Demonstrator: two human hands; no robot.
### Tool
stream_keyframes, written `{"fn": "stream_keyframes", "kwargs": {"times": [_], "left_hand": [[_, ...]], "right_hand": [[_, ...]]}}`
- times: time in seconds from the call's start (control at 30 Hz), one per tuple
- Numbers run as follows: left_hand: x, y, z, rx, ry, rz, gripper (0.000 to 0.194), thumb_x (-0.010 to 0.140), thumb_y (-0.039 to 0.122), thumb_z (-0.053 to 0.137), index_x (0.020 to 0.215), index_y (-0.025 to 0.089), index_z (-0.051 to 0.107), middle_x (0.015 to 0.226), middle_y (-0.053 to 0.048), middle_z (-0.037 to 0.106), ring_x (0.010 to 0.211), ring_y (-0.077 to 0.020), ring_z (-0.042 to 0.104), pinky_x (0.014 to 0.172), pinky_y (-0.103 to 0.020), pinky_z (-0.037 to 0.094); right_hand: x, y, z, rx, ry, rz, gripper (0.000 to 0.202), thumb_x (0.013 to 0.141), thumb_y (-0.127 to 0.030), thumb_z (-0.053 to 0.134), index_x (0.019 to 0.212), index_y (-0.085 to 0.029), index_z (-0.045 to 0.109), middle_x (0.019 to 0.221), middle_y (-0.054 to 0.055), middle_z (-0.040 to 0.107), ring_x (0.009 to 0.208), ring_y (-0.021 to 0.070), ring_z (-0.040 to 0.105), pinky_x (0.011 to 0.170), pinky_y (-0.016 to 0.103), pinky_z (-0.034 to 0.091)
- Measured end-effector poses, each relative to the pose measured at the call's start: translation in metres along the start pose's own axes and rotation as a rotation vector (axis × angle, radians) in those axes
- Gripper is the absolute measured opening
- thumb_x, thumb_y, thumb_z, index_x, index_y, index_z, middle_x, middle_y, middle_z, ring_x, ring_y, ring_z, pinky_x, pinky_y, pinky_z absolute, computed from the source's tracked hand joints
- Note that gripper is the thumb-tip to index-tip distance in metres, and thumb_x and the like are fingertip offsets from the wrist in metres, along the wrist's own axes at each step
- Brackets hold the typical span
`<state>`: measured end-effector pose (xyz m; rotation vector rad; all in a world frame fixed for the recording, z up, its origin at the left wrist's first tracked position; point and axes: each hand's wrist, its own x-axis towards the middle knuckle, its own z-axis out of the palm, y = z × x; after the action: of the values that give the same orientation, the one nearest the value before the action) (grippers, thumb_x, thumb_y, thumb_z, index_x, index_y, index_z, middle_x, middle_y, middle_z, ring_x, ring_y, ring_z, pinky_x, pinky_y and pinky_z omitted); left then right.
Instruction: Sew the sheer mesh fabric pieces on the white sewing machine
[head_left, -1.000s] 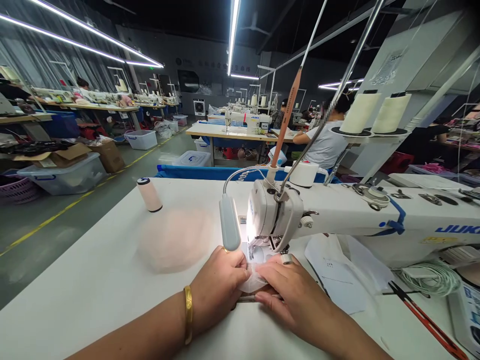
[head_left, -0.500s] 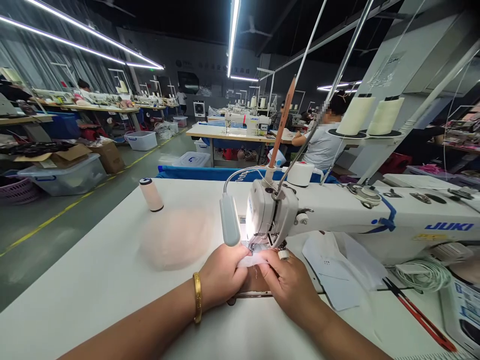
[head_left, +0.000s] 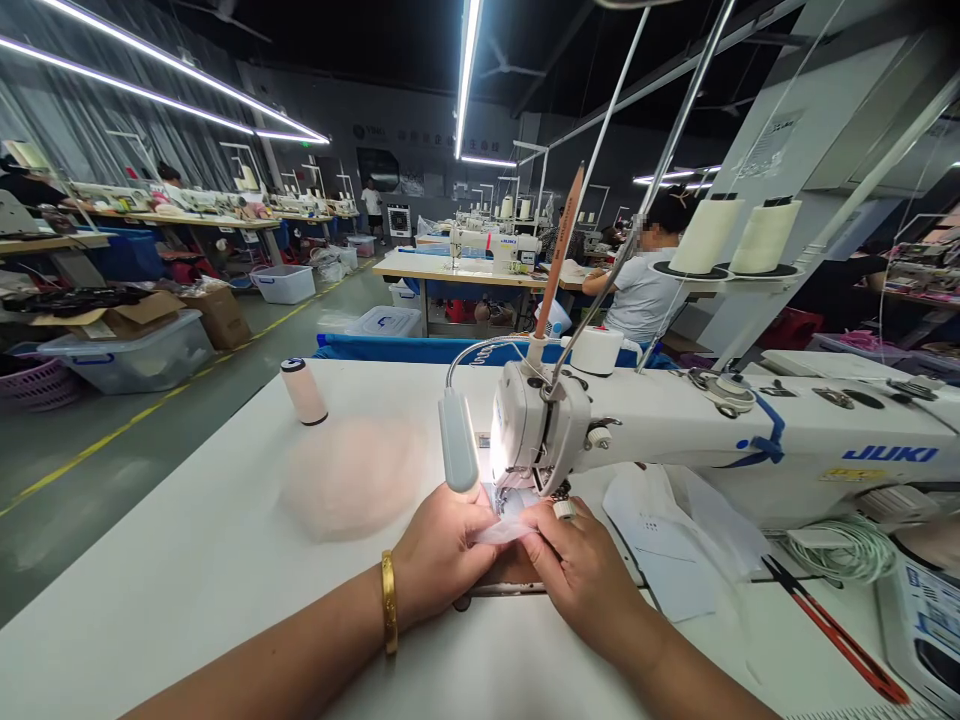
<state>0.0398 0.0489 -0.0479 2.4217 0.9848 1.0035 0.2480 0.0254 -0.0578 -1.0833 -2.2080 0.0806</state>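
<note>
A small piece of sheer white fabric point(head_left: 508, 530) lies under the needle area of a white sewing machine point(head_left: 652, 415). My left hand point(head_left: 444, 540) pinches its left edge between thumb and fingers. On the other side, my right hand point(head_left: 576, 560) grips the right edge close to the presser foot. The foot and needle are partly hidden by the machine head and the lamp glare. Beside the head hangs a grey lamp point(head_left: 458, 440), lighting the fabric. A blurry pale pink fabric heap point(head_left: 349, 478) rests on the table left of my left hand.
A pink thread spool point(head_left: 304, 391) stands at the table's back left. Right of the machine bed lie white fabric pieces point(head_left: 664, 540), red-handled tweezers point(head_left: 840, 635) and a coil of pale green cord point(head_left: 844, 550). A pencil point(head_left: 559, 255) stands upright on the machine head. A co-worker point(head_left: 649, 280) sits ahead.
My left hand has shifted slightly left, and more of the white fabric shows between my hands. Both hands keep their hold. The view has moved very slightly.
</note>
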Motion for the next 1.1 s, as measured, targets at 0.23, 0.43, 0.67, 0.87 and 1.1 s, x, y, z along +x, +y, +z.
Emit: {"fn": "stream_keyframes", "kwargs": {"times": [0.23,0.43,0.67,0.87,1.1], "left_hand": [[-0.028,0.004,0.003,0.219,-0.063,0.226,0.025,0.088,0.003,0.057,0.067,0.018,0.056,0.080,0.001,0.070,0.073,-0.0157,0.057,0.074,-0.034,0.040],[-0.027,0.006,0.001,0.266,-0.068,0.253,0.025,0.090,0.005,0.057,0.069,0.019,0.058,0.077,0.000,0.069,0.068,-0.0160,0.058,0.071,-0.035,0.041],[-0.020,0.001,0.004,0.317,-0.049,0.218,0.029,0.094,0.005,0.050,0.069,0.018,0.058,0.079,-0.001,0.071,0.069,-0.0170,0.059,0.071,-0.035,0.041],[-0.019,-0.001,0.002,0.327,-0.065,0.221,0.028,0.098,0.007,0.047,0.085,0.019,0.068,0.085,-0.003,0.074,0.074,-0.0197,0.063,0.072,-0.036,0.044],[-0.023,-0.003,-0.001,0.270,-0.103,0.264,0.024,0.096,0.005,0.052,0.087,0.020,0.068,0.087,-0.004,0.075,0.080,-0.0194,0.067,0.079,-0.037,0.046]], "right_hand": [[-0.001,-0.011,-0.026,-0.066,-0.381,-0.137,0.022,0.093,-0.004,0.051,0.083,-0.023,0.053,0.081,-0.001,0.065,0.077,0.0199,0.056,0.072,0.035,0.040],[0.000,-0.010,-0.028,-0.090,-0.408,-0.111,0.022,0.090,-0.002,0.052,0.082,-0.023,0.053,0.082,-0.001,0.064,0.078,0.0208,0.056,0.072,0.036,0.040],[0.001,-0.004,-0.018,-0.141,-0.374,-0.061,0.023,0.094,-0.003,0.048,0.084,-0.023,0.055,0.079,0.001,0.063,0.077,0.0228,0.054,0.073,0.038,0.042],[-0.002,-0.002,-0.015,-0.103,-0.360,-0.068,0.028,0.089,0.003,0.050,0.093,-0.023,0.060,0.094,0.004,0.068,0.087,0.0252,0.059,0.076,0.038,0.044],[-0.003,-0.003,-0.015,-0.049,-0.353,-0.082,0.027,0.086,0.003,0.050,0.085,-0.022,0.058,0.083,0.002,0.066,0.082,0.0238,0.056,0.072,0.035,0.041]]}}
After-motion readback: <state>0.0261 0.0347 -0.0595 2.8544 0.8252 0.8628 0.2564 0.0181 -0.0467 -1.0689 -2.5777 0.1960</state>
